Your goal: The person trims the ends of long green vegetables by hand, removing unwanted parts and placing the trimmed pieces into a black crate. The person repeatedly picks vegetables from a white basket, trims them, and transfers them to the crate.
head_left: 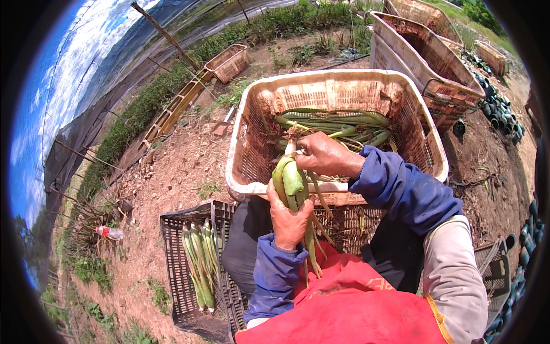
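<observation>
Over the near rim of a dirty white plastic crate (326,74), I hold a thick green onion (292,179) upright, its pale root end at the top. My left hand (290,221) is wrapped round its green leaves from below. At the pale root end, my right hand (327,153) pinches with bent fingers. Long thin leaves hang down past my left hand toward my red apron (355,292). Inside the white crate lies a heap of similar green onions (344,121), partly hidden by my right hand and wrist.
To the left, a black slatted crate (172,252) holds several trimmed stalks (200,266). Large stacked crates (427,57) stand at the back right, near dark pots (499,112). A plastic bottle (110,232) lies on the soil. Further back is a smaller crate (228,63).
</observation>
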Available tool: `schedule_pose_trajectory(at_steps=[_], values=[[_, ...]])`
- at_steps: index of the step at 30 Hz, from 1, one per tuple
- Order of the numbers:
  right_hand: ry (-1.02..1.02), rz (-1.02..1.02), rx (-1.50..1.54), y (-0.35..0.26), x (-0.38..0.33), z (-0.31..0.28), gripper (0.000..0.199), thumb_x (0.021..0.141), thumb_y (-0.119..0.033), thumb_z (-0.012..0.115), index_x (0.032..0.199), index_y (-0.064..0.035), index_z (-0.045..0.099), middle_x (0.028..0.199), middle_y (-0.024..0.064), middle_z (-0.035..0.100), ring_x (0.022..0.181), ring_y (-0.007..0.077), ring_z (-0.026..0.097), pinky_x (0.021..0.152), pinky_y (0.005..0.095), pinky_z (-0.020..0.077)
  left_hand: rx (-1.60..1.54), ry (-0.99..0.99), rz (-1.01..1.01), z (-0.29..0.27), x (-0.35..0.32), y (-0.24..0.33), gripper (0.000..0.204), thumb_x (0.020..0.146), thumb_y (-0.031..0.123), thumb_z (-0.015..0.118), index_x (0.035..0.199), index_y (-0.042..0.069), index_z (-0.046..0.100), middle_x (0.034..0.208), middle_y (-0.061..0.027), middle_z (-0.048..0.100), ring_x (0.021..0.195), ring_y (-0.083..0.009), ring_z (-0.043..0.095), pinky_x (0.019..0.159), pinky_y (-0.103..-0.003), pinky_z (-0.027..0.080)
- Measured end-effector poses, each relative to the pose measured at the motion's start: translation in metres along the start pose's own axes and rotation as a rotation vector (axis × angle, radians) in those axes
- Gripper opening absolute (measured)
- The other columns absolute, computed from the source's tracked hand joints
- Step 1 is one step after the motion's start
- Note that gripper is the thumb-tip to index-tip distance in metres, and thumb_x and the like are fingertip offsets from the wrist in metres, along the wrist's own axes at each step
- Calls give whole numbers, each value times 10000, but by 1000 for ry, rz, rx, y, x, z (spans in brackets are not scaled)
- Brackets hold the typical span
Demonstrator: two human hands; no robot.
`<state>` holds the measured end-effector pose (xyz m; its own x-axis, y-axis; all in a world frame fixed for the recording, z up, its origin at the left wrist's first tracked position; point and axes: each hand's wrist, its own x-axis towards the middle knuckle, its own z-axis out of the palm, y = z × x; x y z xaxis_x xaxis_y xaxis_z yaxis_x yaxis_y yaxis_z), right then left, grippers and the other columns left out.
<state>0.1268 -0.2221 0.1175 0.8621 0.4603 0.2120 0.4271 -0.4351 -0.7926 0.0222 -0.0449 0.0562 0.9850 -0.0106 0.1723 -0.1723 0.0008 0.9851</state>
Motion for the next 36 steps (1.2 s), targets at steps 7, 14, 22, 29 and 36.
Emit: schedule_pose_trajectory(at_steps=[7,14,22,29,36], values=[[115,-122,-217,12,4,12,226,861,-166,599,816,54,576,708,281,566,654,466,583,616,500,476,-58,5,34,4,2,3,836,824,77,797,1498,4,309,1339,-119,521,1197,-185,561,1016,-347,502],[72,-237,-98,24,7,-4,171,884,-144,571,844,22,553,770,249,606,728,458,599,656,500,477,-452,-92,-353,-11,2,5,654,841,134,777,1385,33,428,1119,-105,601,826,-198,681,696,-343,622],[-47,-62,353,24,13,-12,385,969,-352,659,1070,18,693,896,118,684,877,159,623,800,345,492,-1286,-418,-453,-13,-5,-21,577,914,277,662,1384,2,470,1141,-165,625,723,-276,682,487,-366,607],[-176,-37,355,3,4,-21,433,904,-410,755,1028,3,730,928,110,706,914,168,628,824,356,485,-1447,-683,-430,-6,-5,-45,784,972,553,560,1573,103,335,1483,-290,463,1320,-519,494,722,-575,635],[-10,-10,211,-1,4,-28,426,934,-444,697,909,-19,717,794,130,651,783,203,627,736,382,489,-868,-448,-435,-7,-2,-20,653,1015,498,579,1480,70,416,1308,-154,622,1137,-340,666,852,-495,626]])
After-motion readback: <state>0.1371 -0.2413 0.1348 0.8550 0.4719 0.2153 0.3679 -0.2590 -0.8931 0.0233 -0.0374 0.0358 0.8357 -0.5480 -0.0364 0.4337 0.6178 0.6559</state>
